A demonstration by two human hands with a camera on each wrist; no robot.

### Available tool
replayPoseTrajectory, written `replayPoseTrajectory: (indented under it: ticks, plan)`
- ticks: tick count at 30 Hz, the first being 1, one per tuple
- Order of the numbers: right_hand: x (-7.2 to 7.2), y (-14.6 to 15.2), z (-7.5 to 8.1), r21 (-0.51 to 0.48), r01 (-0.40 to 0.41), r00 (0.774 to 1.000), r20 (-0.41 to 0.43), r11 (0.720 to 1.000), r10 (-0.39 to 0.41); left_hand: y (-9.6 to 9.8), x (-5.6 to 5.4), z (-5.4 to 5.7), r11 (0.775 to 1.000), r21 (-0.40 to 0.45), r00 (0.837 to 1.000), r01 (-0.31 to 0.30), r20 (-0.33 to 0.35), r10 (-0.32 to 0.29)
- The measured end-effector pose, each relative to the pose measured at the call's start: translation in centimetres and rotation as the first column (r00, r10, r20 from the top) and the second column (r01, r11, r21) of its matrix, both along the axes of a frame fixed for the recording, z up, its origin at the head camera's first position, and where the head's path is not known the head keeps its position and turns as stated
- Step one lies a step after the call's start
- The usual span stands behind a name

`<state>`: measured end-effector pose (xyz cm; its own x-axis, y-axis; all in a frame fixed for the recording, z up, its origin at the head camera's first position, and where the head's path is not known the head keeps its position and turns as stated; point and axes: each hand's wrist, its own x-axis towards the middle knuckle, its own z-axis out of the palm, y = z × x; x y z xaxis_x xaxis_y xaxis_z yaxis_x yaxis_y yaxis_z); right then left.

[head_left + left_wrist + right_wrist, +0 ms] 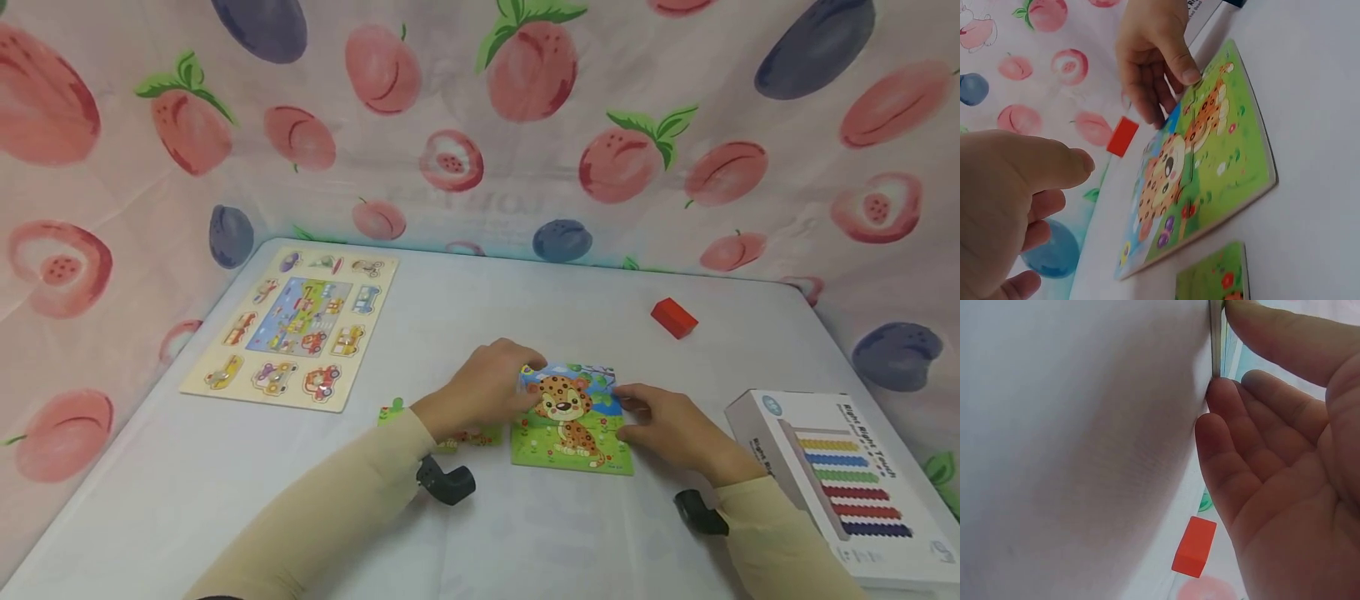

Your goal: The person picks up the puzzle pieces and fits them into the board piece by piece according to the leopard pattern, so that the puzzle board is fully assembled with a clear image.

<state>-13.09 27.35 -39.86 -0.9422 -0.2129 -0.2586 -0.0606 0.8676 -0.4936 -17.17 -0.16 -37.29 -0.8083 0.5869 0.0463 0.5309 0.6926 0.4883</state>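
Note:
A square leopard puzzle (573,425), with a curved seam running through its picture, lies flat on the table. My right hand (675,429) touches its right edge with thumb and fingers, the fingers fairly straight. The left hand (487,387) is at the upper left corner in the head view; in the left wrist view this left hand (1004,206) stands apart from the board, thumb stretched out and fingers loosely bent, holding nothing. Left of the puzzle lies a green puzzle part (480,437), partly hidden under the left wrist; its corner (1213,275) shows in the left wrist view.
A wooden peg board (337,392) with vehicle pictures lies at the back left. Toward the back right sits a red block (675,318). A white box (817,408) with rows of coloured pieces printed on it stands at the right. Fruit-patterned cloth (517,175) hangs behind the table.

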Motion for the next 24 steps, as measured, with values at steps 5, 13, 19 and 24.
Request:
replayPoseTrajectory:
  ticks: [5, 13, 19, 24]
  plan:
    - [0.1, 0.0, 0.0, 0.002, 0.007, 1.000, 0.002, 1.000, -0.007, -1.8, 0.4, 0.5, 1.000, 0.001, 1.000, -0.012, 0.011, 0.012]
    - [0.3, 0.1, 0.1, -0.005, -0.008, 1.000, -0.015, 1.000, 0.008, -4.3, 0.9, 0.9, 0.999, 0.016, 0.999, -0.045, 0.001, 0.045]
    - [0.3, 0.1, 0.1, -0.013, -0.015, 1.000, -0.025, 1.000, 0.015, -5.8, 1.3, 0.9, 0.999, 0.019, 0.999, -0.042, -0.012, 0.042]
    - [0.3, 0.0, 0.1, -0.010, -0.016, 1.000, -0.021, 1.000, 0.016, -7.2, 1.5, 0.9, 0.999, 0.015, 0.998, -0.052, -0.028, 0.052]
